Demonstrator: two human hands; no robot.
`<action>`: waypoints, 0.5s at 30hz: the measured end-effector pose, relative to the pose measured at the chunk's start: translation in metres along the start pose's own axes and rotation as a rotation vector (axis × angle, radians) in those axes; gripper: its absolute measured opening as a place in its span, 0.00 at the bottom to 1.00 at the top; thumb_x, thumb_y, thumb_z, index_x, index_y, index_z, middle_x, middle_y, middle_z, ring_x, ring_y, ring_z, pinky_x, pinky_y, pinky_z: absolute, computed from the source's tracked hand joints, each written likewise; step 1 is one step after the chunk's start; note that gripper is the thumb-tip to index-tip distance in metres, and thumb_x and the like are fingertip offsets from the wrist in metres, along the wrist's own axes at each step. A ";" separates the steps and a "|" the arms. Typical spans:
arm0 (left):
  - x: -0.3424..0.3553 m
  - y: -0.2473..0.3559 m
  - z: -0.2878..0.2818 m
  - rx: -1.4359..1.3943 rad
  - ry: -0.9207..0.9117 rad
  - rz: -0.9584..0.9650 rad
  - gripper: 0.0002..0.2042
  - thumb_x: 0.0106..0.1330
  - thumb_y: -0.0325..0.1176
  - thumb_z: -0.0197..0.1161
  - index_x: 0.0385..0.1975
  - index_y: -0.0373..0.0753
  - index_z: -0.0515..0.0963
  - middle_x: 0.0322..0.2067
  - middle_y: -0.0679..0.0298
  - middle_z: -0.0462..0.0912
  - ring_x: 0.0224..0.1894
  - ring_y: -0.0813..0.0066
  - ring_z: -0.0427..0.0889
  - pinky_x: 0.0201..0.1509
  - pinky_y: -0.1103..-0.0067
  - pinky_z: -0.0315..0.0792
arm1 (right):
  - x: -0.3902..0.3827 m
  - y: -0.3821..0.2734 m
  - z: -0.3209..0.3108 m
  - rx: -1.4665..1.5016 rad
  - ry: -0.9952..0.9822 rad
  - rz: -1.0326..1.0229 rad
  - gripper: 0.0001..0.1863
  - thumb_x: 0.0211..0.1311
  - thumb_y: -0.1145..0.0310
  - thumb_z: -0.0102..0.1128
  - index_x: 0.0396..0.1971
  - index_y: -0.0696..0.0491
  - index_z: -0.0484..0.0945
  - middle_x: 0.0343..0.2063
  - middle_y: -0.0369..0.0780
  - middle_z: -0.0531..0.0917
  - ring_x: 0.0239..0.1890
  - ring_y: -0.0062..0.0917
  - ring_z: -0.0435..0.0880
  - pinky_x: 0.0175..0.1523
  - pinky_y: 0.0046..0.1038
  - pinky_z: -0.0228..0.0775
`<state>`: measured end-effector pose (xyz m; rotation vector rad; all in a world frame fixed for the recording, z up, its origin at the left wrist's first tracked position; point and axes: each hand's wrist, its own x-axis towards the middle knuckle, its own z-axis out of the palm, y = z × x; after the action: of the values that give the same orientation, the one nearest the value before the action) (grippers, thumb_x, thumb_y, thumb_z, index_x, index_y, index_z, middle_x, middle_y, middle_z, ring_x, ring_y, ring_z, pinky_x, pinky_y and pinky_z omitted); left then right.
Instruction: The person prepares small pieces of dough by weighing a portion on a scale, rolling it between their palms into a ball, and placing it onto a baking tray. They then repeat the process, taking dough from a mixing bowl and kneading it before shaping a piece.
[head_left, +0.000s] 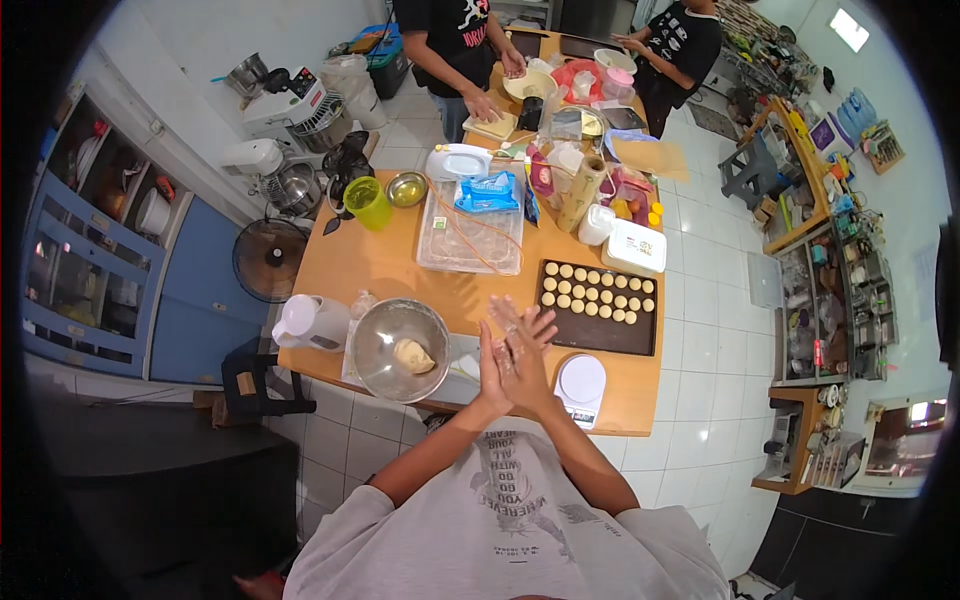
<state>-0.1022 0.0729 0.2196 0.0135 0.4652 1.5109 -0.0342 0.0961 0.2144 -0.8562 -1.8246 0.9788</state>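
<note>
My left hand and my right hand are pressed palm to palm above the table's near edge. Their fingers are stretched out and spread, with pale residue on the skin. Anything between the palms is hidden. Left of them is a metal mixing bowl holding a lump of pale dough. To their right lies a dark baking tray, its far part covered by rows of small round dough balls. A white kitchen scale sits close to my right forearm.
A white jug stands left of the bowl. Farther back are a clear plastic box under a blue tissue pack, a green cup and a white tub. Two people work at the far end.
</note>
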 end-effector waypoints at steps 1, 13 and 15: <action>-0.003 0.000 0.002 -0.017 0.020 -0.013 0.47 0.73 0.74 0.37 0.80 0.41 0.51 0.78 0.54 0.56 0.78 0.49 0.58 0.83 0.60 0.48 | 0.002 0.000 -0.007 -0.188 -0.006 0.010 0.25 0.76 0.71 0.48 0.70 0.57 0.70 0.72 0.50 0.69 0.79 0.50 0.58 0.80 0.47 0.42; 0.018 -0.023 -0.059 0.181 -0.321 0.059 0.46 0.73 0.73 0.38 0.79 0.41 0.53 0.78 0.47 0.55 0.79 0.46 0.55 0.83 0.58 0.49 | -0.006 0.005 -0.004 -0.043 -0.025 0.036 0.25 0.74 0.73 0.50 0.69 0.57 0.71 0.71 0.50 0.71 0.77 0.50 0.61 0.80 0.47 0.43; 0.007 -0.001 -0.033 0.113 -0.197 -0.106 0.49 0.71 0.76 0.38 0.79 0.40 0.51 0.78 0.50 0.55 0.79 0.51 0.55 0.82 0.60 0.49 | -0.007 0.010 -0.009 -0.244 -0.006 0.014 0.26 0.72 0.74 0.51 0.69 0.57 0.71 0.70 0.50 0.71 0.77 0.50 0.61 0.80 0.47 0.44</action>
<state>-0.1111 0.0703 0.1871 0.2212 0.3856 1.3624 -0.0218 0.0971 0.2059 -1.0146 -1.9726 0.7765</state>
